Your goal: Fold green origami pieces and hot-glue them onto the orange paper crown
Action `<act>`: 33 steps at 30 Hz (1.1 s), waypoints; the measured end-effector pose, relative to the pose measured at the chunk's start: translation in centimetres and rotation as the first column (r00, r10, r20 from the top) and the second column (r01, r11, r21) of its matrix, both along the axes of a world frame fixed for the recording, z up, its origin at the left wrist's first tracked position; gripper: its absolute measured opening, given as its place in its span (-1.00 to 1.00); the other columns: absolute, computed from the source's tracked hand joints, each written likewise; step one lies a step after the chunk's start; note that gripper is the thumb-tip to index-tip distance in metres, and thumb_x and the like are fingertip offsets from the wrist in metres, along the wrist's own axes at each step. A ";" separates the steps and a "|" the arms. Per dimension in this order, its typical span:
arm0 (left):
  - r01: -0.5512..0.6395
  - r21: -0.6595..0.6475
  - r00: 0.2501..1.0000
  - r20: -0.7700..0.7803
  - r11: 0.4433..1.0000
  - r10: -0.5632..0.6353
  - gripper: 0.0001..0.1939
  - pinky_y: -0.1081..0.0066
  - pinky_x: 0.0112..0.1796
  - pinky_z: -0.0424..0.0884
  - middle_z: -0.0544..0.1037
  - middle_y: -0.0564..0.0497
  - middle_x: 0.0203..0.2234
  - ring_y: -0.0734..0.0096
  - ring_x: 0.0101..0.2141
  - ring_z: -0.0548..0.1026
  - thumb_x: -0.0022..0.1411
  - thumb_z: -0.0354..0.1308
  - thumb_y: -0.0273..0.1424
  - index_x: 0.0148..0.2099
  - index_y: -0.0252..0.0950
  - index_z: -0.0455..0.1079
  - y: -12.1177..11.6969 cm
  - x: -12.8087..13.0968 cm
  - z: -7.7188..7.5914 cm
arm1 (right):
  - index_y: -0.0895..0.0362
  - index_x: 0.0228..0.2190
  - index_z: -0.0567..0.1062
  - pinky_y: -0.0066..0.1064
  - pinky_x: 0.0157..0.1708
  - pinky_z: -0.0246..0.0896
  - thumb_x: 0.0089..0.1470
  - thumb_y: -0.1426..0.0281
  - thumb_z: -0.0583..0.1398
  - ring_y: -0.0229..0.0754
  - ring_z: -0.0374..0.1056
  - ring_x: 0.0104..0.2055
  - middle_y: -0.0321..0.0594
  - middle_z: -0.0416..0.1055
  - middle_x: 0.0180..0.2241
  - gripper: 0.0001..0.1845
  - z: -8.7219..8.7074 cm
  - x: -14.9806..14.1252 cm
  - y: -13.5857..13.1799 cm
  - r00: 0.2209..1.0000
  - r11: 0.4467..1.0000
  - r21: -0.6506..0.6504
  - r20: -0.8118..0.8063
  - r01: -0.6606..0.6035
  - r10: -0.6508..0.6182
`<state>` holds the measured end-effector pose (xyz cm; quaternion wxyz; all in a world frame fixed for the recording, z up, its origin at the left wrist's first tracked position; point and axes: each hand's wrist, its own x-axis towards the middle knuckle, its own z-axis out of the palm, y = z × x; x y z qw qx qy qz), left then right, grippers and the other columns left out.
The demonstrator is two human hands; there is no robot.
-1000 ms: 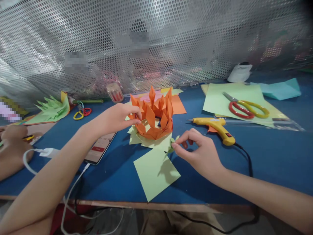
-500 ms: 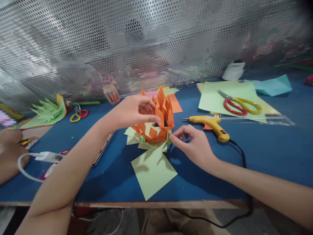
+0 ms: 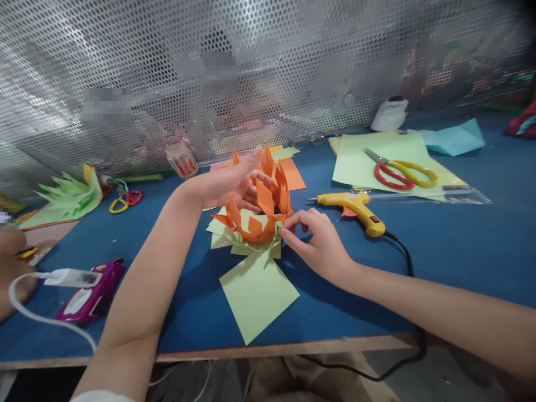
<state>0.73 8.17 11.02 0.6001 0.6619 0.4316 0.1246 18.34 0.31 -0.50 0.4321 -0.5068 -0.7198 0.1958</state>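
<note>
An orange folded-paper flower (image 3: 264, 200) with pointed upright petals stands in the middle of the table on several pale green paper squares (image 3: 259, 298). Over its far left side reaches my left hand (image 3: 226, 185), fingers spread and palm turned partly up; some fingertips pass behind the petals, and whether they touch is hidden. At the right rim, my right hand (image 3: 320, 240) pinches a small folded green paper piece (image 3: 278, 229) between thumb and index finger, against the orange paper. Another green folded piece (image 3: 238, 238) sits at the lower left rim.
Right of the flower lies a yellow glue gun (image 3: 354, 205) with a black cord. Red-and-yellow scissors (image 3: 404, 174) rest on green sheets (image 3: 347, 167). Left are smaller scissors (image 3: 125, 200), a purple device (image 3: 100, 290) with a white cable, and another person's hand (image 3: 17, 273).
My left hand has turned its palm upward and spread its fingers, its thumb now raised. My right hand keeps its pinch at the rim. The view has shifted slightly.
</note>
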 end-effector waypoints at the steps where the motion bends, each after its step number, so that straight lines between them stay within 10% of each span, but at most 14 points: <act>1: 0.008 -0.016 1.000 -0.003 1.000 -0.008 -0.28 0.21 -0.12 0.44 0.60 -0.19 -0.24 0.06 -0.14 0.54 0.11 -0.07 0.23 -0.05 -0.31 0.36 0.0 0.1 -0.2 | 0.06 -0.50 0.40 -0.26 -0.26 -0.01 0.09 0.32 0.18 -0.18 0.19 -0.38 -0.32 0.44 -0.48 -0.85 0.0 0.0 0.0 1.000 1.000 0.005 0.008 -0.001 0.001; 11: 0.220 -0.066 0.972 0.095 0.973 -0.213 -0.28 0.22 -0.24 0.49 0.55 -0.02 -0.37 0.27 -0.23 0.59 0.37 -0.50 0.04 -0.20 -0.24 0.41 0.7 0.7 -1.7 | 0.07 -0.53 0.37 -0.28 -0.31 -0.04 0.05 0.35 0.18 -0.18 0.21 -0.39 -0.32 0.41 -0.50 -0.85 0.0 -0.2 0.1 0.998 0.999 0.019 0.043 0.044 -0.045; 18: 0.237 0.203 0.970 -0.096 0.950 -0.222 -0.18 0.27 -0.36 0.46 0.53 0.00 -0.49 0.37 -0.44 0.57 0.37 -0.56 0.01 -0.30 -0.34 0.46 0.5 1.0 -1.5 | 0.07 -0.55 0.36 -0.28 -0.30 -0.02 0.04 0.37 0.18 -0.19 0.21 -0.39 -0.33 0.40 -0.52 -0.84 -0.1 -0.4 0.1 0.998 0.998 0.032 0.038 0.046 -0.047; 33: 0.193 -0.049 0.977 -0.080 0.980 -0.197 -0.15 0.38 -0.40 0.46 0.57 -0.15 -0.21 0.29 -0.30 0.59 0.31 -0.60 0.09 0.02 -0.32 0.38 0.2 1.2 -1.2 | 0.07 -0.55 0.33 -0.31 -0.34 0.01 0.01 0.39 0.18 -0.19 0.21 -0.40 -0.32 0.37 -0.54 -0.85 -0.3 -0.5 0.3 0.999 0.999 0.033 0.017 0.043 -0.043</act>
